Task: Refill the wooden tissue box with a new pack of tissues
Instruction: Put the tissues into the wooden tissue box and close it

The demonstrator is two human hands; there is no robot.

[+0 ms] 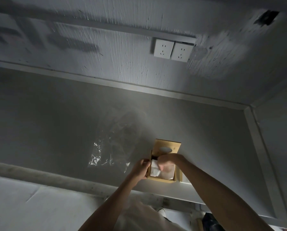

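A wooden tissue box [161, 179] sits near the front edge of a grey tabletop [56, 130]. Its wooden lid [167, 146], with an oval slot, is slid back toward the wall and leaves the box open. White tissues [154, 169] lie inside. My left hand [141, 169] grips the box's left wall. My right hand [167, 161] reaches into the box from above, fingers curled on the tissues, slightly blurred. A crumpled clear plastic wrapper [109, 152] lies on the table left of the box.
A white wall with two power sockets [172, 50] rises behind the table. A raised white ledge [259, 147] borders the table on the right. Below the front edge I see pale floor and a dark object [211, 220].
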